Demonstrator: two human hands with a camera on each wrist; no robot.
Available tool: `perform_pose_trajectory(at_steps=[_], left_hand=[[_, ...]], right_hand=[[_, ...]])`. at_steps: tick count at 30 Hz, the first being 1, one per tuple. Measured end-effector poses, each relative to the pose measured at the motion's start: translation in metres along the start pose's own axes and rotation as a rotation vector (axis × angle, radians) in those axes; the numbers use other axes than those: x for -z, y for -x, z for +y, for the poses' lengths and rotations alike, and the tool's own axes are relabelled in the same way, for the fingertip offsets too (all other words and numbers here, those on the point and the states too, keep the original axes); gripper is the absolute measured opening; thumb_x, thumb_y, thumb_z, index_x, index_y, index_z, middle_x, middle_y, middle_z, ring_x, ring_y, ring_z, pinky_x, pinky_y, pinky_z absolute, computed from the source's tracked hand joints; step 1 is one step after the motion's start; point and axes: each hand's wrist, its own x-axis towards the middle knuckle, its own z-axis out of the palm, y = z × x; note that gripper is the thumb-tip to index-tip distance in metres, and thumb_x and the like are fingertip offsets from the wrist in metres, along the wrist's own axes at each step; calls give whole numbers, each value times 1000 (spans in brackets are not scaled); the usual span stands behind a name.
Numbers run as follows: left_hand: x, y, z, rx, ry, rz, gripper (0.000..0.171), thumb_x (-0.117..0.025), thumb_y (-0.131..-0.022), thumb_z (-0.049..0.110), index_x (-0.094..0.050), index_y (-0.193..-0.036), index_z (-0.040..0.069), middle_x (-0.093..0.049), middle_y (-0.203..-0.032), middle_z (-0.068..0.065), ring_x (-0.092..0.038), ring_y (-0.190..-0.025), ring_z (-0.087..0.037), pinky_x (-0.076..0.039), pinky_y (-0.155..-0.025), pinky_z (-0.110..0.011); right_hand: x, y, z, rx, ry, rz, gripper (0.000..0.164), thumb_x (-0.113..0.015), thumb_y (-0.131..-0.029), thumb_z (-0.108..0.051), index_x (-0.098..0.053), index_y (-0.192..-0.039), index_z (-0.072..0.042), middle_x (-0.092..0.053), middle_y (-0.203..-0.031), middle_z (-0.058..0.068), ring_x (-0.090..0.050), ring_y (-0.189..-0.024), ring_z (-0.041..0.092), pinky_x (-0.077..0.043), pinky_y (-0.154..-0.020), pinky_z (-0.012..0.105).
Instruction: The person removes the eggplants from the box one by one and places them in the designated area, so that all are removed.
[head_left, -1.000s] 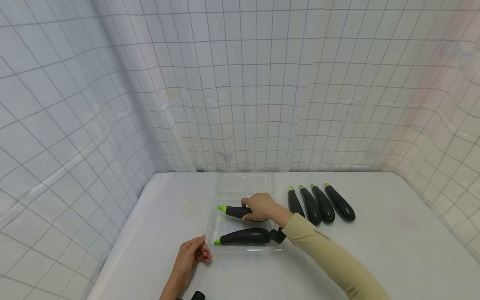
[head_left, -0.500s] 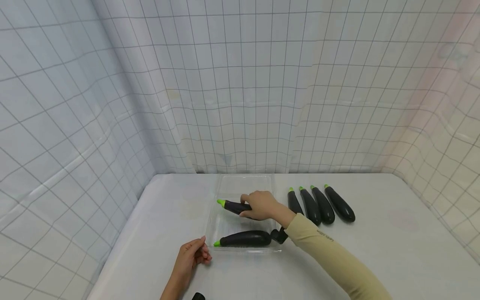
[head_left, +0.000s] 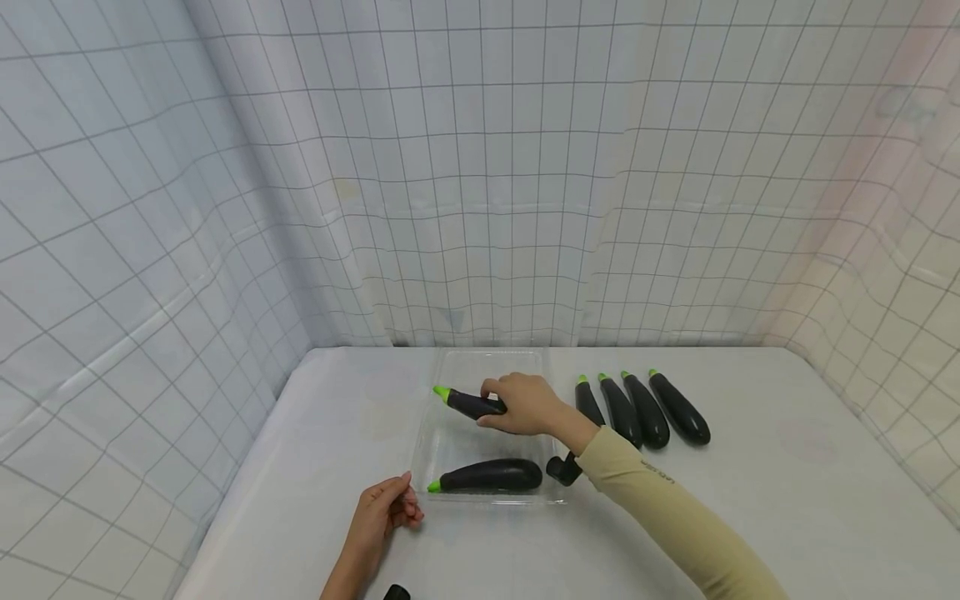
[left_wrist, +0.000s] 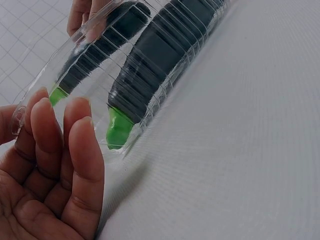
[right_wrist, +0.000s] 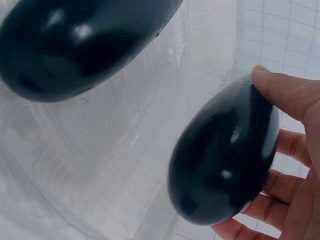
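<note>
My right hand (head_left: 521, 404) grips an eggplant (head_left: 468, 403) from above, its thumb on one side and fingers on the other. Dark and glossy with a bright green stem end, this eggplant is tilted, stem up to the left, over the clear plastic container (head_left: 422, 450). A second eggplant (head_left: 491, 475) lies lengthwise inside, along the container's near side. At the near left corner, my left hand (head_left: 381, 512) pinches the container's rim between thumb and fingers. In the left wrist view, both eggplants show through the container's ribbed wall.
Several more eggplants (head_left: 678, 407) lie in a row on the white table (head_left: 780, 467), right of the container. The container's clear lid (head_left: 491, 367) is folded back behind it. A gridded white curtain (head_left: 480, 183) surrounds the table at the back and sides.
My right hand has raised the gripped eggplant from low in the container, moving up and slightly away, and its stem end has tilted upward. The left hand stays at the container's corner.
</note>
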Motion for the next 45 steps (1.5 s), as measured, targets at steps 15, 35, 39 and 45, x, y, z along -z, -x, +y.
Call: perform_pose_trajectory(at_steps=[15, 35, 39, 45], left_hand=[[1, 0, 1, 8, -16, -1, 38, -59, -93, 34, -58, -72, 2, -57, -63, -6, -61, -58, -16, -53, -57, -28], [1, 1, 3, -2, -12, -7, 38, -58, -94, 33, -58, -70, 3, -56, -62, -7, -61, -58, -17, -53, -56, -28], [0, 1, 3, 1, -13, -2, 38, -58, -93, 33, -58, -70, 3, -56, -62, -6, -61, -58, -17, -53, -56, -28], [-1, 2, 2, 9, -26, 4, 37, -58, -94, 33, -58, -71, 4, -56, -62, -6, -61, -58, -16, -53, -56, -28]], right_hand=[[1, 2, 8, -35, -33, 131, 42, -61, -88, -51, -60, -114, -18, -60, -90, -2, -54, -73, 11, -45, -58, 28], [7, 12, 21, -87, -64, 330, 39, -65, -87, -47, -63, -110, -15, -63, -88, -1, -58, -74, 12, -47, -59, 28], [8, 16, 23, -120, -81, 373, 40, -65, -86, -48, -64, -109, -15, -63, -89, 0, -57, -72, 13, -46, -56, 28], [5, 24, 31, -167, -126, 417, 39, -65, -86, -47, -63, -108, -15, -61, -86, -1, -51, -66, 10, -41, -51, 26]])
